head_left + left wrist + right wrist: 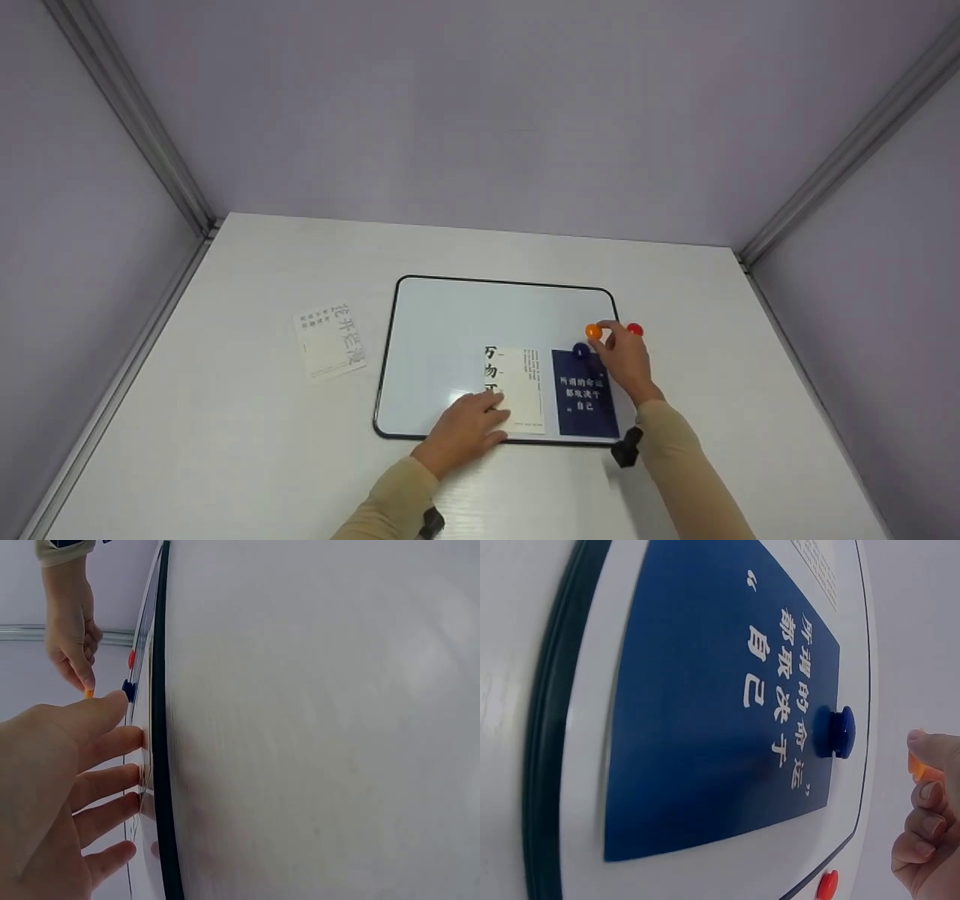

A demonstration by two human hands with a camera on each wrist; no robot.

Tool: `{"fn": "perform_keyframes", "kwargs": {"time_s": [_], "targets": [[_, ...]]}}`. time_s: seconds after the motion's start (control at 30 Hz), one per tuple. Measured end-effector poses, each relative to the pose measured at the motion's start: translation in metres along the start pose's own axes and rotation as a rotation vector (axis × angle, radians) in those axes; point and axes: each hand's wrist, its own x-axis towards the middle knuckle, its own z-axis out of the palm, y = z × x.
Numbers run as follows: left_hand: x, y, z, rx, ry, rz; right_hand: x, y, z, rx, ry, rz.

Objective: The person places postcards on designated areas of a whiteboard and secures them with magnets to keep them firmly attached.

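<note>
"Orange knob (594, 331), pinched: your right hand (628, 358) has thumb and fingertip clamped on it, clear of the whiteboard (442, 330)."

"And what could trip you up?"

"Its round head could slip if you squeeze off-centre. If these are magnets, the blue knob (581, 350), just beside it at seven o'clock, could snatch it as you come down."

"Does your left hand (463, 429) matter?"

"Yes. Its fingers are spread apart at the cream card (525, 390); I can't tell how firmly they press. No knob shows on that card, so dragging or lifting your hand would probably skew it."

"Where does everything lie from your pinch?"

"The orange knob is right at your fingertips, about ten o'clock from your right palm. From there, the cream card is at eight, and the dark-blue card (585, 421) at six, the blue knob on its far edge. The red knob (635, 328) is at three, beyond the board's edge; a loose card (330, 349) lies well apart at nine."
</note>
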Motion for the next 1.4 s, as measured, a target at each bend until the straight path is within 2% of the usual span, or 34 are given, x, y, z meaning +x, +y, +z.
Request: {"fn": "perform_keyframes", "kwargs": {"time_s": [0.43, 0.67, 1.0, 1.4], "targets": [[0.0, 0.0, 0.0, 0.002, -0.007, 0.0, -0.003, -0.014, 0.003, 0.016, -0.006, -0.012], [0.0, 0.0, 0.001, 0.021, 0.029, 0.017, -0.003, -0.021, 0.007, 0.011, 0.003, -0.034], [-0.001, 0.0, 0.0, 0.016, 0.053, 0.026, -0.004, -0.03, 0.014, 0.026, -0.03, -0.044], [0.0, 0.0, 0.001, 0.013, 0.033, 0.018, -0.007, -0.04, 0.015, 0.003, -0.021, -0.06]]}}
